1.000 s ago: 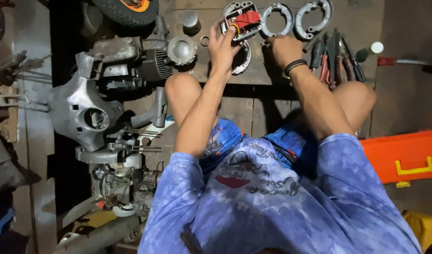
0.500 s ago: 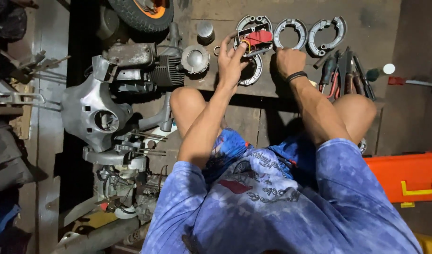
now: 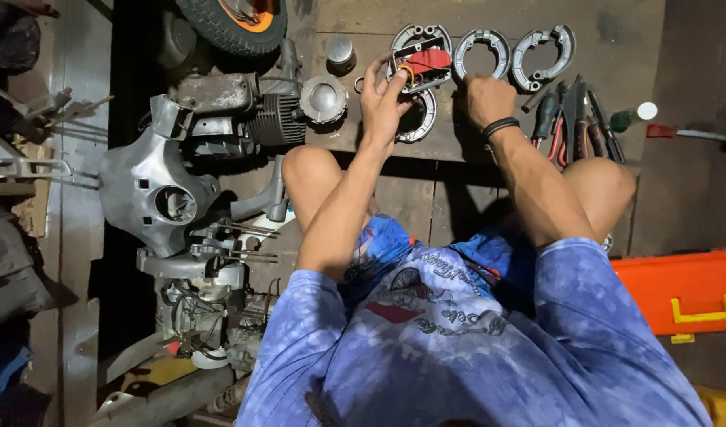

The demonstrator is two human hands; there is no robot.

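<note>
Sorting through brake parts on the wooden boards is what this looks like. The person sits with knees up, and both hands are out at the far row of parts.

The left hand is on the leftmost brake shoe set, the one with a red-and-grey piece lying across it. Its fingertips are spread over the near edge of that piece. I honestly can't tell if it's pinching the piece or just resting on it.

The right hand is curled into a loose fist on the boards, just near of the middle brake shoes. It may have something small inside, but that's hidden.

A third pair of shoes sits to the right, with a bunch of pliers and screwdrivers beside the right wrist. The engine and a round metal cover are off to the left.

My read is that the red piece is being handled or checked against the shoes. Lifting it clean would need a proper thumb-and-finger pinch, since it overlaps the shoe underneath.
</note>
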